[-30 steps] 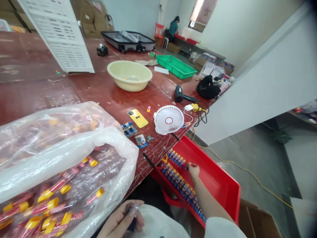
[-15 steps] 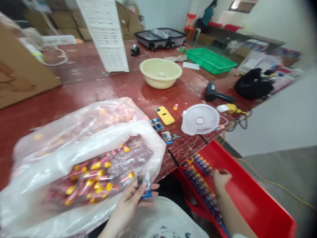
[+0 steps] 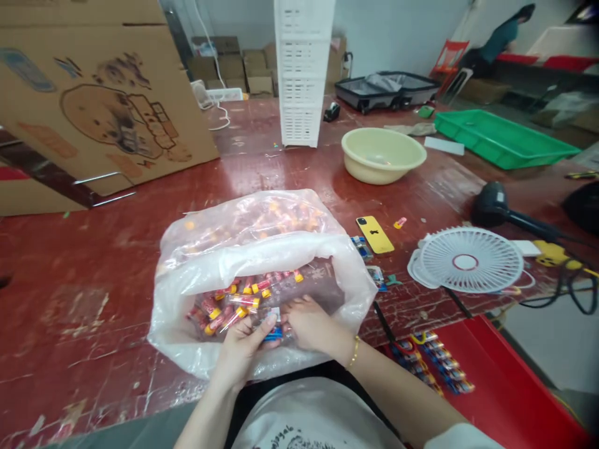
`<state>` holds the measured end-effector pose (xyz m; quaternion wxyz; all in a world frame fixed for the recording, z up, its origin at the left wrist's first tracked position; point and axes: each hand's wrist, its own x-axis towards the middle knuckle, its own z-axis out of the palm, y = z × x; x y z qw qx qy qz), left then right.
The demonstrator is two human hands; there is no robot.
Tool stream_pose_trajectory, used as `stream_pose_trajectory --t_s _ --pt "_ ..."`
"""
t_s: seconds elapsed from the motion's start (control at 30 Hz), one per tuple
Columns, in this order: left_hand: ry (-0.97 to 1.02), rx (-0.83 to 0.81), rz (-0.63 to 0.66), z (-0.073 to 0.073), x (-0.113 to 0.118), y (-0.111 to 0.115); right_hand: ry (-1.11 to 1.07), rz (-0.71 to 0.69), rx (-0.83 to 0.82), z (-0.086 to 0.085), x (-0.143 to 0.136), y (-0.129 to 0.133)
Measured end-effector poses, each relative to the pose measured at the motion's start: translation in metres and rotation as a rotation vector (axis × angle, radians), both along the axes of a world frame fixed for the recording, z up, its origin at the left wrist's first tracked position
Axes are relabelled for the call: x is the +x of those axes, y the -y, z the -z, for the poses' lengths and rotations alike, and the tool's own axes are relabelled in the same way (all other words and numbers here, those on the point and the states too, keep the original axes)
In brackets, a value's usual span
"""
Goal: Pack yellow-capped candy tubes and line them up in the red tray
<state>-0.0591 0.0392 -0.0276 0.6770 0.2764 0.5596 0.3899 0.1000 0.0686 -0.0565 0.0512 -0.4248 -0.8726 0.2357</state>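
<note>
A clear plastic bag [image 3: 206,268] lies open on the red table [image 3: 93,312], with many small pink tubes with yellow caps [image 3: 243,302] inside. My left hand [image 3: 246,337] is at the bag's mouth, its fingers closed on a small blue packet [image 3: 274,333]. Right beside it, my right hand [image 3: 309,324] reaches into the bag; its fingertips are partly hidden behind the packet and plastic, so what it touches cannot be made out. Rows of small blue and yellow packs [image 3: 442,362] lie in a red bin [image 3: 519,386] at the lower right.
Right of the bag are a yellow phone [image 3: 375,234], a white fan [image 3: 465,262] and a hair dryer [image 3: 491,204]. Behind stand a cream basin [image 3: 384,156], a white rack [image 3: 304,81] and a green tray [image 3: 505,134]. A cardboard box [image 3: 107,100] stands left. Far back is a person [image 3: 500,37].
My right hand has left the red bin and come over to the bag beside my left hand. My left hand has moved over the bag's opening with the packet. The view has turned left.
</note>
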Motion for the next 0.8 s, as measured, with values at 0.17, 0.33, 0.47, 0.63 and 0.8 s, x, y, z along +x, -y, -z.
stream_pose_trajectory --t_s 0.17,0.33,0.47,0.63,0.8 --pt "0.045 0.008 0.022 0.002 0.009 -0.002 0.03 0.047 -0.024 0.011 0.016 0.013" --pt "0.06 0.023 0.033 -0.005 0.018 -0.006 -0.426 0.273 -0.212 0.009 0.043 0.006" --pt "0.024 0.004 0.139 -0.007 0.027 -0.008 -0.77 0.447 -0.23 -0.017 0.081 -0.002" --pt "0.037 0.076 0.188 -0.001 0.038 -0.01 -1.031 0.523 -0.185 -0.051 0.101 0.0" --pt "0.102 0.154 0.162 0.002 0.041 -0.009 -1.037 0.517 0.027 -0.069 0.089 -0.002"
